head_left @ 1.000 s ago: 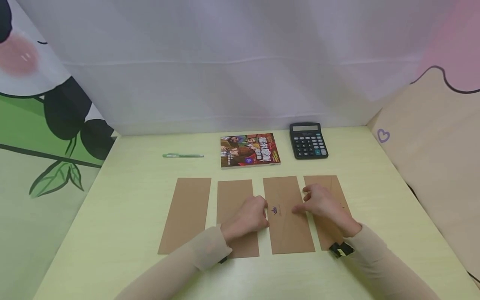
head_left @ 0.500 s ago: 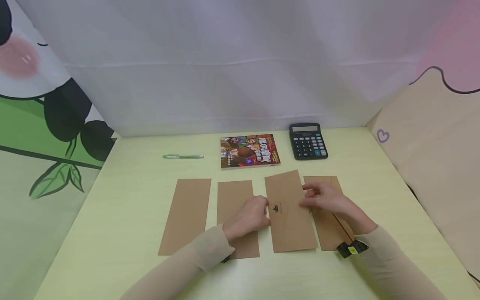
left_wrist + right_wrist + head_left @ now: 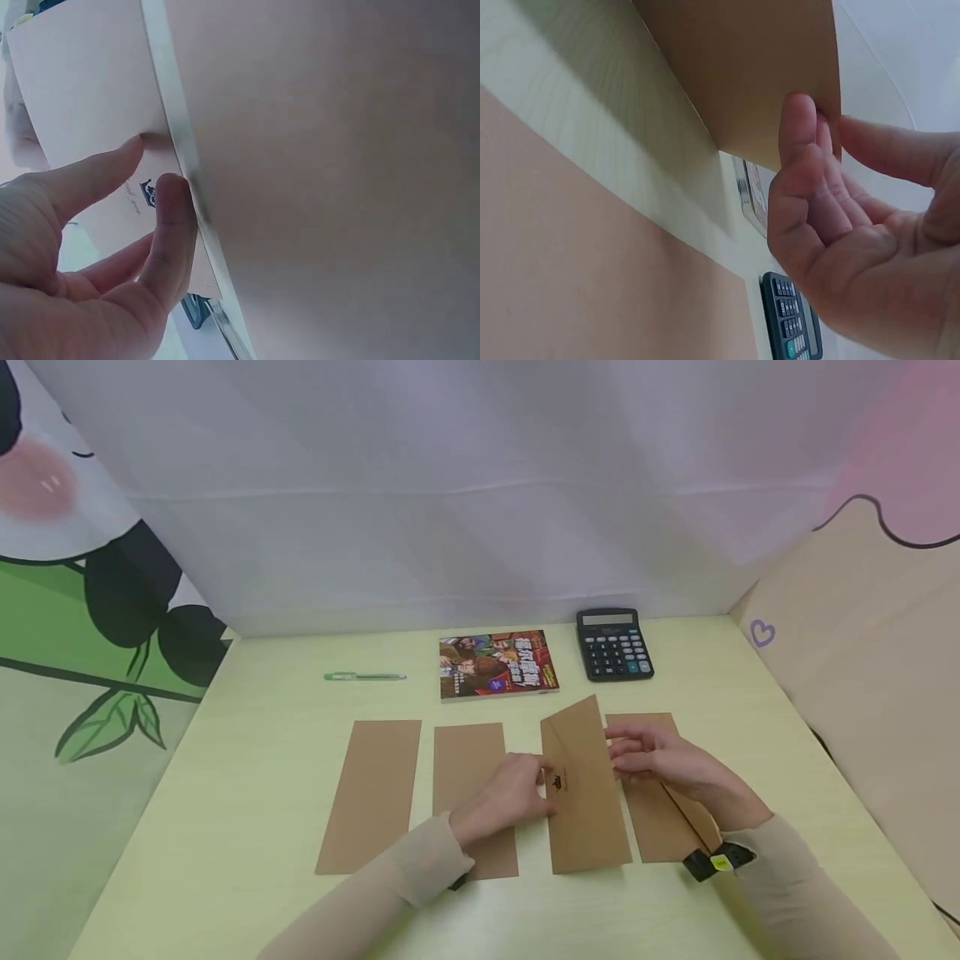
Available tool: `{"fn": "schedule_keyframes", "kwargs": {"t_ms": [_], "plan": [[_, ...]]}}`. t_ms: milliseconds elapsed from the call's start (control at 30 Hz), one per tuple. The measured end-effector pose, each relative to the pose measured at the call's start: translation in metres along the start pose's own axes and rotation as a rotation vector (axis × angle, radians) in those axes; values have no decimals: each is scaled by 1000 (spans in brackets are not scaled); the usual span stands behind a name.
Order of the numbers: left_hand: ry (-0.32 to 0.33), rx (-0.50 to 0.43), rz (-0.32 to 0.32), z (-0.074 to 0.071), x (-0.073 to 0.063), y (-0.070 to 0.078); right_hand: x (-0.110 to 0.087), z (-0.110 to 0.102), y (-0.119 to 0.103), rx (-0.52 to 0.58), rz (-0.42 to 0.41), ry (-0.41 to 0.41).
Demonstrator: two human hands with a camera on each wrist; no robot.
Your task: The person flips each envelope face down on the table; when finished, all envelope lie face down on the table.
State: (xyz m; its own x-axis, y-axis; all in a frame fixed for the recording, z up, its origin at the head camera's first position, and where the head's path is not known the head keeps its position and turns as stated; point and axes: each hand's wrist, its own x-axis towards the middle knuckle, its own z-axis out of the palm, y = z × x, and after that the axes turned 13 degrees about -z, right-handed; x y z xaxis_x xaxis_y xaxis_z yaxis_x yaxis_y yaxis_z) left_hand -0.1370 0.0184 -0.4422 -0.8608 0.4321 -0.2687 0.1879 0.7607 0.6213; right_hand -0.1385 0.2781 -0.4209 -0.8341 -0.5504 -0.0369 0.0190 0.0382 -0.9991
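A brown paper envelope (image 3: 585, 818) with a small crown print is third in a row, tilted with its right edge raised off the table. My right hand (image 3: 671, 768) pinches that raised edge; in the right wrist view, thumb and index finger (image 3: 799, 124) sit on either side of it. At the lower left edge rests my left hand (image 3: 504, 797). Its thumb (image 3: 120, 161) touches the printed face, and its index fingertip is at the edge. Beneath my right hand lies a fourth envelope (image 3: 652, 827), partly covered. My left hand covers part of a second envelope (image 3: 468, 760).
Another brown envelope (image 3: 371, 785) lies at the left end of the row. Behind the row are a green pen (image 3: 365, 677), a book with a colourful cover (image 3: 498, 664) and a black calculator (image 3: 615, 645). A white curtain (image 3: 480, 527) hangs at the table's back edge.
The right edge of the crown-printed envelope has risen from the table, turning toward my left. My right hand has gone from its surface to its edge; my left hand has shifted slightly right.
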Motion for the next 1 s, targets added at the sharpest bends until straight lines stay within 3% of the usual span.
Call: {"fn": "schedule_keyframes", "kwargs": {"t_ms": [200,433,700,867,1000], "plan": [[25,-71,-5,0,4,0,1,1,4,10,-4,-15],[5,-122,-24,-3,4,0,2,5,10,-30,6,-34],[-2,-167,-53,-2,4,0,6,8,16,-40,-65,-84],[-7,-192,-32,-2,2,1,10,12,19,-119,-110,-125],[-9,-211,-21,-4,1,2,13,15,19,-138,-91,-143]]}}
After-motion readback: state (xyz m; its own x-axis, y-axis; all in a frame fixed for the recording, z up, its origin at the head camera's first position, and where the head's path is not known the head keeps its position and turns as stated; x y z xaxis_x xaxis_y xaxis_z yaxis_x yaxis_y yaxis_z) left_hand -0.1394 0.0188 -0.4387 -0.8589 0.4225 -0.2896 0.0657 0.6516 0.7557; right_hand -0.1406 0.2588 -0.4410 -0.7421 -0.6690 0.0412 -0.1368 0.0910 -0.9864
